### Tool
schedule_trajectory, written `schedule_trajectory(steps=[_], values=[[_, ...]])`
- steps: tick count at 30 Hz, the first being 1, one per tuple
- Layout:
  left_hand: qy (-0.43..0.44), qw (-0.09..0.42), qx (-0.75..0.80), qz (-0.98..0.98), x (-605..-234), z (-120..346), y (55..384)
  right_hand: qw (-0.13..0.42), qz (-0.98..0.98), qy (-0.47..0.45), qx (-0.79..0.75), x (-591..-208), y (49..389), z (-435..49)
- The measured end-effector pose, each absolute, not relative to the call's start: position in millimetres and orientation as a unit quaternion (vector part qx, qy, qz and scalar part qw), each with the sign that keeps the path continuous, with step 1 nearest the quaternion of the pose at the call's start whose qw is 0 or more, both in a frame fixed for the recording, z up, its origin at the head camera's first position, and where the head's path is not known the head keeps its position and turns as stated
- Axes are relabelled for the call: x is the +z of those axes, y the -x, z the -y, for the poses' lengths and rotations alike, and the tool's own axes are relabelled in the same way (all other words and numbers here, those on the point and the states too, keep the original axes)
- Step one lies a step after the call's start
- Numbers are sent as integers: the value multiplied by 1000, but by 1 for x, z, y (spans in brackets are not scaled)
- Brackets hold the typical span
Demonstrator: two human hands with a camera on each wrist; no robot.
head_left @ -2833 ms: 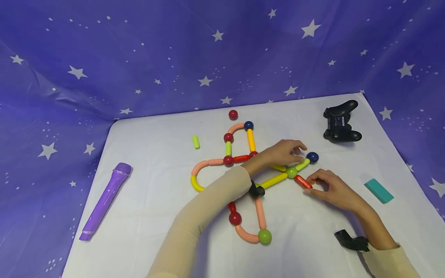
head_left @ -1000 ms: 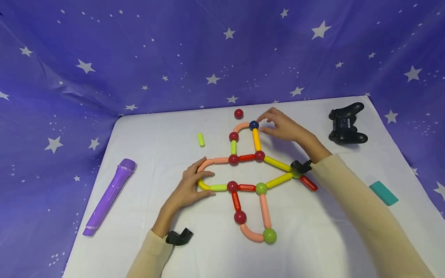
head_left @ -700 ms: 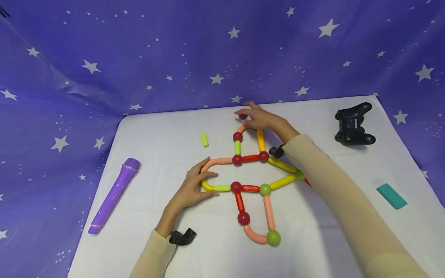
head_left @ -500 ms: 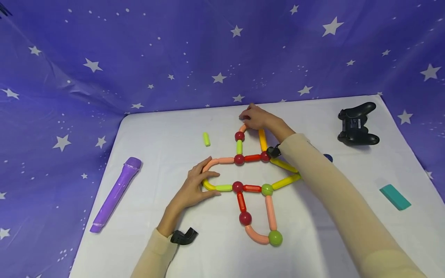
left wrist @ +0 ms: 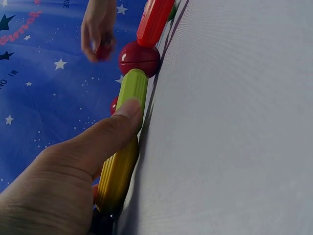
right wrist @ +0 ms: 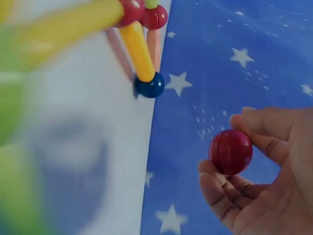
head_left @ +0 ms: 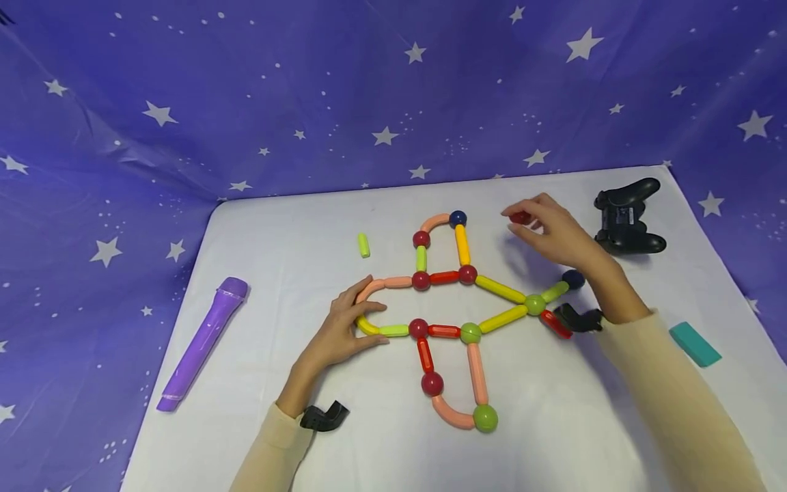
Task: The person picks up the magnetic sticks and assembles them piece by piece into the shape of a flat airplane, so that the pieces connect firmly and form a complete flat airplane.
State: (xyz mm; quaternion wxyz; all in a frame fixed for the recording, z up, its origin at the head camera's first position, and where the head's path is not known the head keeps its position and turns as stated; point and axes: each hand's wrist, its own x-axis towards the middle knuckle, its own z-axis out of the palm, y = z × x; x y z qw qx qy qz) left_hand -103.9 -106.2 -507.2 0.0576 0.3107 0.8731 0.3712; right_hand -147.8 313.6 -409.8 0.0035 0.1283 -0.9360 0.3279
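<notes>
In the head view my right hand (head_left: 550,232) pinches a red ball (right wrist: 231,152) between thumb and fingers, raised over the back right of the table. My left hand (head_left: 344,324) rests at the left end of a flat figure of coloured rods and balls, with its fingers spread over the curved yellow rod (left wrist: 117,178). In the left wrist view its thumb lies along a light green rod (left wrist: 133,88). Past that come a joined red ball (left wrist: 139,58) and a red rod (left wrist: 155,22). At the figure's right tip, a green ball (head_left: 535,305) joins several rods.
A blue ball (head_left: 574,279) ends the short green rod (head_left: 555,292) at right. A loose green rod (head_left: 364,244) lies behind the figure. Purple microphone (head_left: 203,345) at left; black game controller (head_left: 628,217) and teal block (head_left: 695,344) at right. A starry cloth (head_left: 338,89) hangs behind.
My right hand went to the far red ball, took hold of it and carried it rightward, off the table. My left hand moved from the figure's right end to its left curve and has stayed there.
</notes>
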Motion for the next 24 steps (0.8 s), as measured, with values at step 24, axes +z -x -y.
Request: schedule_trajectory(steps=[24], values=[[-309,58,376,-872,-510,104,104,2,961,14,275,-475,-12,-357]])
